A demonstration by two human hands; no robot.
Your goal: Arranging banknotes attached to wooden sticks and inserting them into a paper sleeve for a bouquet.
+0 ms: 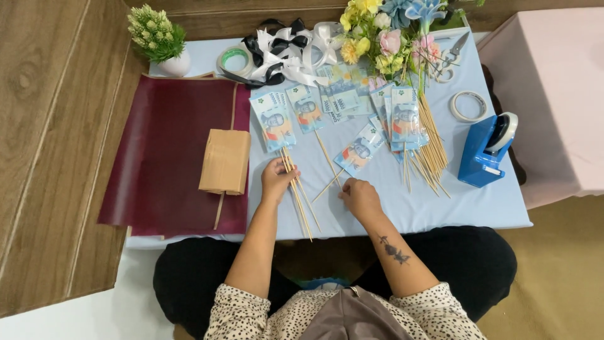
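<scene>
Thin bamboo is what we handle here: our left hand (277, 178) presses down on a small bundle of skewers (297, 195) topped with banknotes (273, 121), fingers closed over the sticks, on the pale blue table (440, 208). Our right hand (360, 196) pinches the lower end of a single skewer (328, 185) carrying one note (358, 151); the hands sit near each other, not touching. We judge the sticks could roll or splay, and a careless tug might loosen a note.

Low table (503, 211), light blue cloth: maroon sheet (167, 157), skewered banknotes (402, 119), tape dispenser (484, 151), ribbons (286, 53).
</scene>
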